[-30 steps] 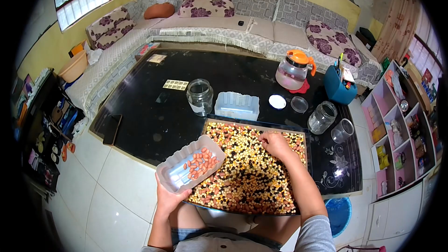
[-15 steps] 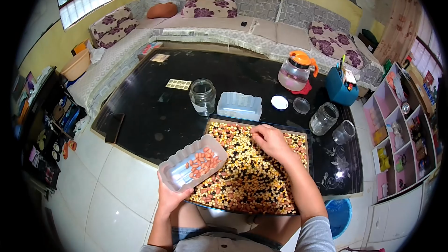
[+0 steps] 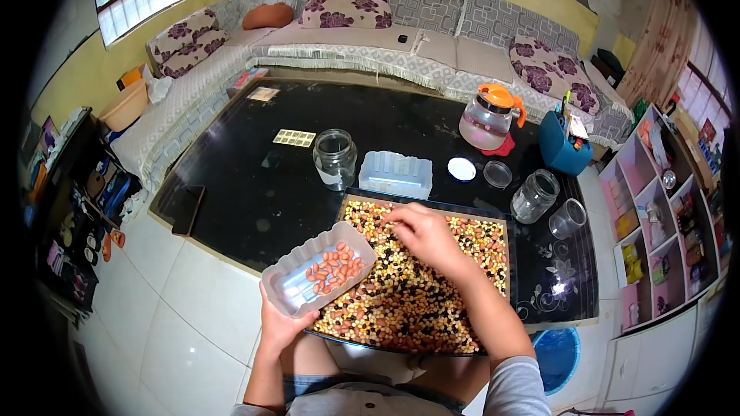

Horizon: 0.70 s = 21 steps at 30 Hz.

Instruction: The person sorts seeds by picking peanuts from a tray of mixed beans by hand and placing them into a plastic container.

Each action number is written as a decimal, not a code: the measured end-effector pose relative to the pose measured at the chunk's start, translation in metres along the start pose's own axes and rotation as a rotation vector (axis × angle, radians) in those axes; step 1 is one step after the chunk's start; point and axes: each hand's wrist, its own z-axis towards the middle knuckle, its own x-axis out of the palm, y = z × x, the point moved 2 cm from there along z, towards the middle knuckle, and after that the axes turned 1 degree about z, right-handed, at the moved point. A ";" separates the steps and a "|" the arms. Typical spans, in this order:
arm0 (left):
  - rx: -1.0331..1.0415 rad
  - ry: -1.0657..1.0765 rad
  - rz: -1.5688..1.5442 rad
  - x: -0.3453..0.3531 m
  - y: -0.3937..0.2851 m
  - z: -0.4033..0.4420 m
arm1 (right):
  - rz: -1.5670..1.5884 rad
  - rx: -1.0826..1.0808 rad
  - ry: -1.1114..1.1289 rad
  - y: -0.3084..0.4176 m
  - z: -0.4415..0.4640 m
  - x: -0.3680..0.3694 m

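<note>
My left hand (image 3: 284,323) grips the near end of a frosted plastic container (image 3: 279,276), which is tilted over the left edge of a tray. Reddish peanuts (image 3: 336,268) lie together inside it. The wide shallow tray (image 3: 502,223) carries a mix of yellow corn kernels, dark beans and peanuts (image 3: 401,293). Over the upper middle of this mix is my right hand (image 3: 422,235), with its fingers drawn together in a pinch. What the fingertips hold, if anything, is too small to make out.
Beyond the tray on the black table (image 3: 262,177) stand a glass jar (image 3: 335,160) and a second plastic container (image 3: 395,175). To the right are lids (image 3: 462,169), another jar (image 3: 535,196), a clear cup (image 3: 568,219), an orange-lidded pitcher (image 3: 487,125) and a blue holder (image 3: 561,145).
My right hand has moved left across the tray, toward the container. My left hand and the container have stayed in place.
</note>
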 end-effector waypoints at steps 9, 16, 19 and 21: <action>0.018 -0.003 -0.033 0.001 0.000 0.000 | -0.291 0.309 -0.010 -0.113 -0.015 0.000; 0.005 0.007 -0.048 0.000 0.003 0.000 | -0.353 0.300 0.089 -0.123 -0.017 0.011; -0.009 0.011 -0.059 0.000 0.004 0.000 | -0.328 0.327 0.102 -0.124 -0.015 0.012; -0.004 0.013 -0.055 0.000 0.004 0.000 | -0.324 0.335 0.096 -0.117 -0.014 0.010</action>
